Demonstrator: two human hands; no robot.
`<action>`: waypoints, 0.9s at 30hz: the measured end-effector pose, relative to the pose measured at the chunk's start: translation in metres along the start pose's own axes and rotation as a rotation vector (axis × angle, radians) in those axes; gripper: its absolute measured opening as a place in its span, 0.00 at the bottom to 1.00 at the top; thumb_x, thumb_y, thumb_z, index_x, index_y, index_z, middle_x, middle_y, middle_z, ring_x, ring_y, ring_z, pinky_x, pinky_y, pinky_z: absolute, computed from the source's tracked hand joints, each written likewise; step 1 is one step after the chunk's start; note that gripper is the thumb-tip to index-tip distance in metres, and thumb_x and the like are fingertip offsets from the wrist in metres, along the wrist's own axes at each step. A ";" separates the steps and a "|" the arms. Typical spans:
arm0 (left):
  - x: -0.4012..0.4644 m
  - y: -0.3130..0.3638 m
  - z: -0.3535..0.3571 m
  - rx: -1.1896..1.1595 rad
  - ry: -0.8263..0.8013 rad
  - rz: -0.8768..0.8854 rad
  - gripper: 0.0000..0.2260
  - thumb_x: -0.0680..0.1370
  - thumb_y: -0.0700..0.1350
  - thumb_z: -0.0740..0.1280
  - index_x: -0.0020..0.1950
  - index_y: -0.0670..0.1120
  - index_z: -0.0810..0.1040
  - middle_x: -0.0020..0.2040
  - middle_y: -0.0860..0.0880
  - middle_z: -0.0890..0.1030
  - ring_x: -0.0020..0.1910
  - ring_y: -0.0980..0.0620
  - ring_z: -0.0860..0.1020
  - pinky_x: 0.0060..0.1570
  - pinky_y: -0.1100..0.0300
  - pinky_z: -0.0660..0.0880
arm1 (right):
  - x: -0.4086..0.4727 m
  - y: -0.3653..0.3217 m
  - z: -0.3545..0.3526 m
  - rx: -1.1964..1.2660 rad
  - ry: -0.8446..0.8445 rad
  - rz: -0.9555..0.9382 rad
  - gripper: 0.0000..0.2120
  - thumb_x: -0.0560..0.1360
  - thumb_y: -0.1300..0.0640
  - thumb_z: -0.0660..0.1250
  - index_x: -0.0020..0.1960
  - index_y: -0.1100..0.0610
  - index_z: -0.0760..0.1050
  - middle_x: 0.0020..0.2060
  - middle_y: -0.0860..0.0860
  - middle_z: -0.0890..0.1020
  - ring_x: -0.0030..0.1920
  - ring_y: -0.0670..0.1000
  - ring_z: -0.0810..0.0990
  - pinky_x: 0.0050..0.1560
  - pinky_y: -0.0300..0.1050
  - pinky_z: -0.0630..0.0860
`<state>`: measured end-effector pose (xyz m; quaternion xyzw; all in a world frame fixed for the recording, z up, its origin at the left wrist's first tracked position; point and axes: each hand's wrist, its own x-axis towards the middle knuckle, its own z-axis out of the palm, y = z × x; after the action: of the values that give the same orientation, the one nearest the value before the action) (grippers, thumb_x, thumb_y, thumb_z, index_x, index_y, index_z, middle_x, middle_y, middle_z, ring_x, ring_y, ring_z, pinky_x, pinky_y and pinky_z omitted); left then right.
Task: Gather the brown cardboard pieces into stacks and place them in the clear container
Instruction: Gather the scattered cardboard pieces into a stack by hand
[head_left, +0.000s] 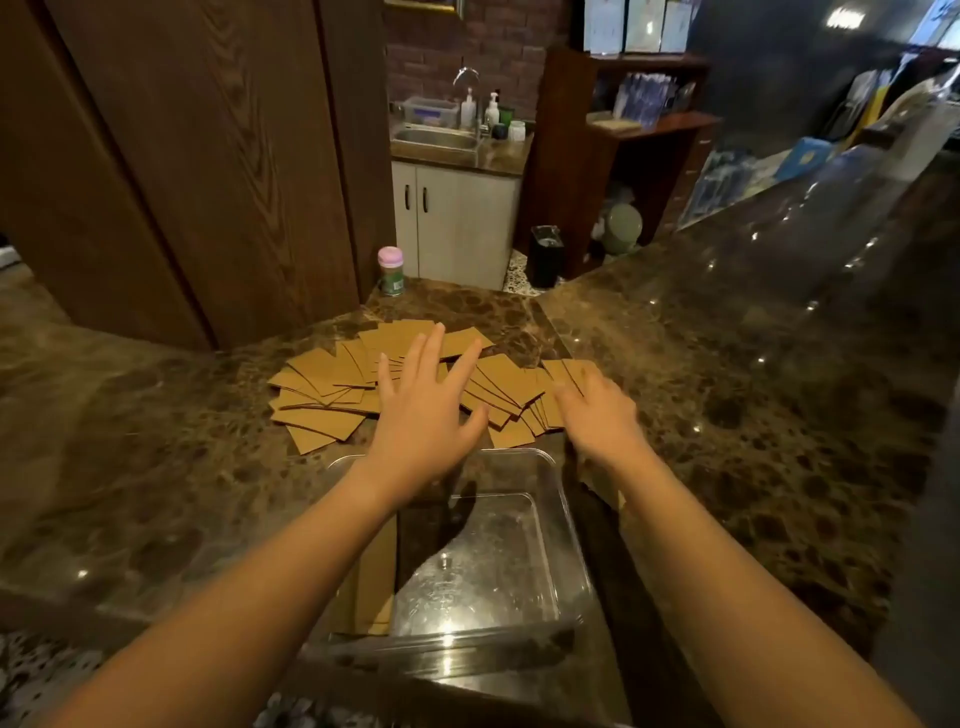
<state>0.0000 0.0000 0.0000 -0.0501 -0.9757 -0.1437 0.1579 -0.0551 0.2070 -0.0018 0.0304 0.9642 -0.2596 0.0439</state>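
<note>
One stack lies in the clear container, most cardboard pieces remain scattered on the tabletop; left hand fingers spread, right hand blurred, state unclear.

L hand splayed flat; R hand blurred.

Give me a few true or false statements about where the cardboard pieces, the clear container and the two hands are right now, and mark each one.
1. The cardboard pieces lie fanned out on the marble counter. True.
2. The clear container sits beyond the cardboard, far from the person. False: it sits nearer the person than the spread.
3. The left hand has its fingers spread above the pieces. True.
4. The container holds no cardboard. False: a brown stack lies along its left side.
5. The right hand grips the pink-capped bottle. False: it reaches the spread's right edge.
</note>
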 end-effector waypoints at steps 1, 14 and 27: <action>0.003 0.000 -0.001 -0.037 -0.006 -0.035 0.31 0.79 0.60 0.59 0.80 0.58 0.53 0.82 0.43 0.51 0.80 0.42 0.49 0.73 0.35 0.42 | 0.009 0.010 -0.002 -0.030 -0.002 0.073 0.27 0.82 0.42 0.54 0.73 0.59 0.70 0.70 0.63 0.74 0.68 0.65 0.72 0.69 0.58 0.68; 0.044 0.014 0.019 -0.191 -0.097 -0.144 0.31 0.78 0.57 0.62 0.79 0.56 0.56 0.81 0.41 0.47 0.76 0.38 0.60 0.74 0.36 0.50 | 0.036 0.038 0.017 -0.176 -0.164 0.548 0.52 0.68 0.35 0.75 0.79 0.54 0.50 0.74 0.62 0.63 0.73 0.63 0.63 0.66 0.62 0.69; 0.074 0.023 0.038 -0.373 -0.137 -0.157 0.29 0.77 0.57 0.63 0.77 0.56 0.60 0.81 0.45 0.52 0.70 0.39 0.69 0.73 0.36 0.57 | 0.052 0.029 0.009 0.094 -0.126 0.398 0.39 0.69 0.45 0.77 0.72 0.60 0.66 0.63 0.58 0.75 0.59 0.57 0.77 0.51 0.48 0.74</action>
<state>-0.0777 0.0370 -0.0046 -0.0122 -0.9415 -0.3299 0.0676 -0.1038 0.2296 -0.0288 0.2060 0.9213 -0.2921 0.1532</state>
